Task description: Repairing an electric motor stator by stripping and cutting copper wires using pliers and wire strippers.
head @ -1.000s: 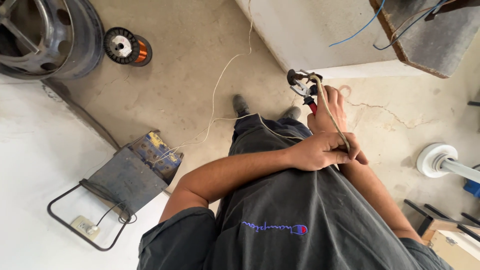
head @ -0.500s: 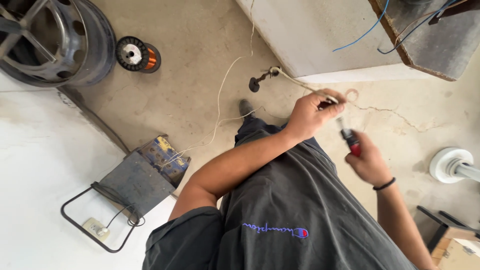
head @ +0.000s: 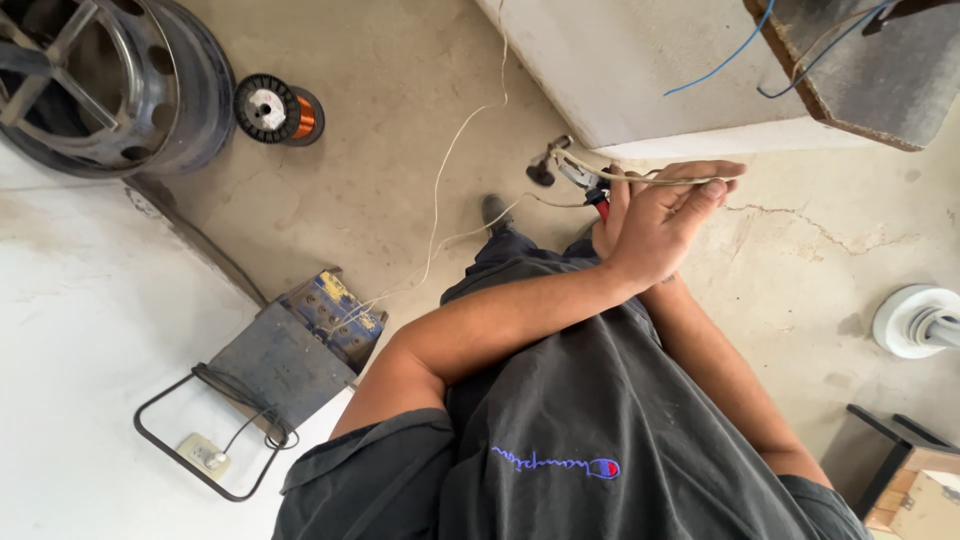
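Pale wire (head: 640, 177) runs across the left hand (head: 665, 225), fingers stretched flat along it, pinning it just below the white slab edge (head: 640, 90). Right hand (head: 612, 205) mostly hidden behind the left; it holds red-handled pliers (head: 585, 182), grip itself can't tell. Head view: bare cracked concrete floor (head: 400, 120), wire trails down to a blue battery (head: 335, 315) on a grey stand (head: 270, 365). Copper wire spool (head: 278, 108) beside a steel wheel rim (head: 110, 85) top left. White wall surface (head: 70, 330) at left.
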